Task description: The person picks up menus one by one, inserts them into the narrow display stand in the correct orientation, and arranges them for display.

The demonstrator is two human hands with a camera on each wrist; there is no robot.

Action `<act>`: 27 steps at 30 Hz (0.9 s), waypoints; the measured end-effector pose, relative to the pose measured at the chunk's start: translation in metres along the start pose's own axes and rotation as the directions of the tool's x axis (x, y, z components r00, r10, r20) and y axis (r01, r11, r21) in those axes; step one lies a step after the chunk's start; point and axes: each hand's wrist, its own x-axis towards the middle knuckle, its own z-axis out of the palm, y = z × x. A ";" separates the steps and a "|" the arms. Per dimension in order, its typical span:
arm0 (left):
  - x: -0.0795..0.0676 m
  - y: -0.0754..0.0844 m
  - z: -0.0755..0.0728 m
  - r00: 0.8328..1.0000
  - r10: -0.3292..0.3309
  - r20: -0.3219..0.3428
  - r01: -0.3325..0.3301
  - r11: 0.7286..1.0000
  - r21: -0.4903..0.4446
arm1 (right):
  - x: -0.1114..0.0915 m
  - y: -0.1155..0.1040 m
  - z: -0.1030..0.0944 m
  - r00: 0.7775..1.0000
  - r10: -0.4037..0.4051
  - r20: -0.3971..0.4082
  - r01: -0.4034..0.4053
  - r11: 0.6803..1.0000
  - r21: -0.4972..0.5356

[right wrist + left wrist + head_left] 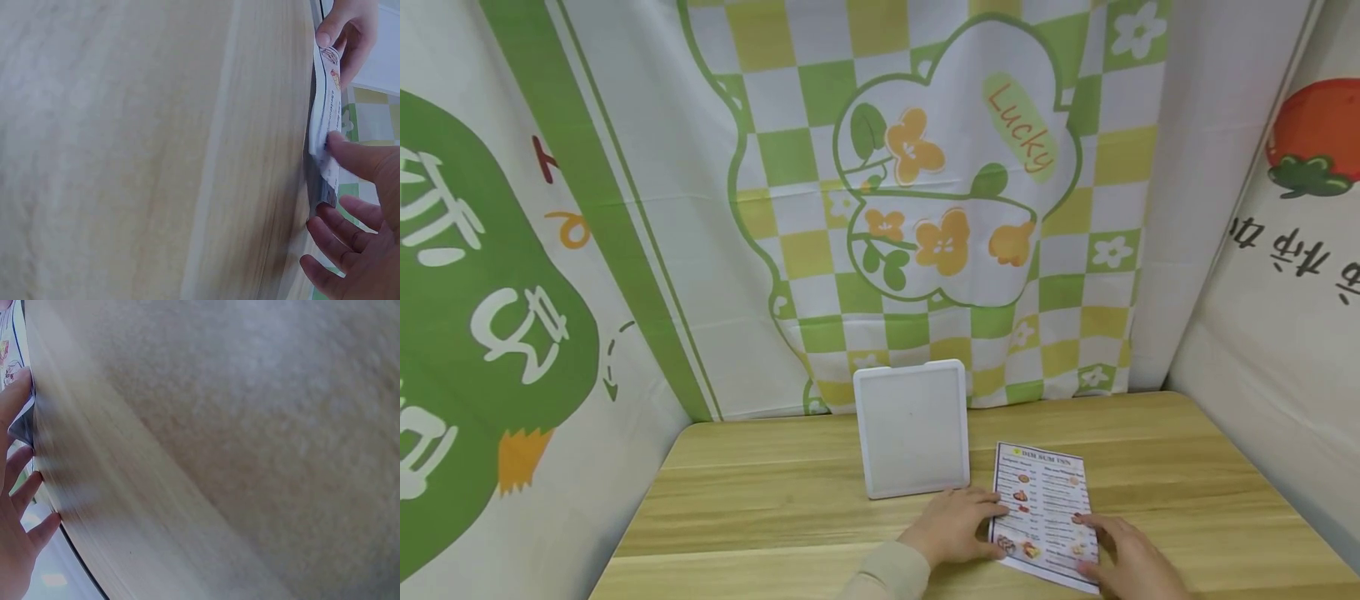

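Observation:
A printed paper menu (1048, 508), headed DIM SUM INN, lies on the wooden table, its near edge slightly raised in the right wrist view. At its left edge, my left hand (951, 523) grips the paper, the thumb on the printed face near the lower corner. My right hand (1131, 554) holds the right edge between thumb and fingers. In the right wrist view the right thumb (356, 156) presses on the sheet (328, 106) while fingertips meet its edge. A white rectangular frame (913, 429) stands upright behind the left hand, its panel blank.
The wooden table (760, 492) has rounded far corners. Behind it hangs a green and yellow checked cloth (820, 167) reading Lucky. Printed fabric walls stand on both sides, the left one with a green shape (497, 333), the right with a tomato (1315, 137).

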 end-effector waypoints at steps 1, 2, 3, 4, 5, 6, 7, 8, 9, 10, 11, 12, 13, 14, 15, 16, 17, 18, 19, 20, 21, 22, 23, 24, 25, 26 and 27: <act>0.000 0.000 0.000 1.000 -0.002 0.003 0.002 1.000 -0.002 | 0.001 0.000 0.000 1.000 0.019 -0.001 -0.019 1.000 0.018; 0.000 0.001 0.000 1.000 -0.004 0.004 0.004 1.000 -0.003 | 0.002 0.000 0.001 0.999 0.041 0.003 -0.041 0.998 0.038; 0.000 0.001 0.000 1.000 -0.006 0.004 0.006 1.000 -0.003 | 0.003 0.000 0.001 0.999 0.055 0.001 -0.055 0.997 0.059; 0.000 0.002 0.000 1.000 -0.008 0.003 0.008 1.000 -0.003 | 0.004 -0.001 0.001 0.998 0.067 -0.005 -0.066 0.995 0.076; 0.000 0.002 0.000 1.000 -0.011 0.004 0.011 1.000 -0.003 | 0.004 -0.002 0.001 0.997 0.078 -0.013 -0.077 0.993 0.093; -0.001 0.003 0.000 1.000 -0.014 0.003 0.014 1.000 -0.004 | 0.005 -0.002 0.001 0.997 0.079 -0.025 -0.076 0.992 0.102; -0.001 0.003 0.000 1.000 -0.019 0.004 0.019 1.000 -0.006 | 0.006 -0.003 0.001 0.996 0.079 -0.039 -0.074 0.991 0.114; -0.001 0.004 0.000 1.000 -0.024 0.001 0.024 1.000 -0.009 | 0.006 -0.004 0.001 0.995 0.079 -0.054 -0.072 0.990 0.122; -0.001 0.004 0.001 1.000 -0.028 -0.001 0.028 1.000 -0.011 | 0.006 -0.005 0.000 0.994 0.076 -0.075 -0.066 0.989 0.129; -0.001 0.005 0.001 0.999 -0.033 -0.001 0.033 0.999 -0.015 | 0.006 -0.006 0.001 0.993 0.079 -0.092 -0.066 0.989 0.132; -0.002 0.005 0.001 0.999 -0.038 -0.001 0.038 0.999 -0.019 | 0.007 -0.007 0.001 0.991 0.078 -0.107 -0.063 0.988 0.139; -0.002 0.006 0.002 0.999 -0.043 -0.002 0.043 0.999 -0.024 | 0.007 -0.008 0.001 0.990 0.078 -0.120 -0.060 0.988 0.146; -0.002 0.006 0.002 0.999 -0.047 -0.002 0.047 0.999 -0.026 | 0.007 -0.009 0.001 0.988 0.085 -0.127 -0.065 0.986 0.157; -0.003 0.007 0.002 0.999 -0.051 -0.004 0.051 0.998 -0.032 | 0.007 -0.009 0.001 0.987 0.091 -0.134 -0.068 0.983 0.168; -0.004 0.008 0.001 0.998 -0.055 -0.005 0.055 0.998 -0.032 | 0.008 -0.009 0.001 0.986 0.098 -0.138 -0.072 0.981 0.181; -0.005 0.008 0.001 0.998 -0.060 -0.006 0.060 0.998 -0.037 | 0.008 -0.009 0.001 0.985 0.098 -0.140 -0.070 0.979 0.194; -0.006 0.009 0.001 0.998 -0.066 -0.008 0.065 0.997 -0.041 | 0.008 -0.009 0.001 0.984 0.101 -0.144 -0.070 0.976 0.205; -0.006 0.010 0.001 0.997 -0.072 -0.009 0.071 0.996 -0.047 | 0.009 -0.009 0.001 0.983 0.108 -0.146 -0.074 0.973 0.219; -0.007 0.010 0.001 0.997 -0.079 -0.013 0.078 0.995 -0.054 | 0.009 -0.009 0.001 0.982 0.112 -0.150 -0.075 0.970 0.231; -0.007 0.011 0.001 0.996 -0.086 -0.016 0.085 0.994 -0.062 | 0.009 -0.009 0.001 0.981 0.117 -0.153 -0.078 0.967 0.241; -0.008 0.012 0.001 0.995 -0.095 -0.019 0.094 0.993 -0.067 | 0.008 -0.009 0.001 0.980 0.119 -0.160 -0.077 0.966 0.248; -0.008 0.013 0.000 0.994 -0.105 -0.024 0.103 0.992 -0.073 | 0.008 -0.009 0.000 0.979 0.119 -0.167 -0.074 0.964 0.254; -0.008 0.013 0.001 0.993 -0.115 -0.029 0.112 0.990 -0.079 | 0.007 -0.010 0.000 0.976 0.124 -0.179 -0.075 0.963 0.257; -0.008 0.014 0.001 0.991 -0.127 -0.036 0.123 0.989 -0.087 | 0.007 -0.010 0.000 0.975 0.126 -0.184 -0.074 0.961 0.266; -0.007 0.015 0.001 0.989 -0.140 -0.042 0.135 0.986 -0.094 | 0.006 -0.010 0.001 0.974 0.127 -0.190 -0.072 0.960 0.272; -0.007 0.016 0.002 0.987 -0.153 -0.049 0.148 0.984 -0.097 | 0.006 -0.010 0.001 0.972 0.131 -0.195 -0.072 0.957 0.282; -0.007 0.017 0.002 0.984 -0.167 -0.060 0.160 0.982 -0.100 | 0.005 -0.010 0.001 0.971 0.133 -0.201 -0.070 0.954 0.292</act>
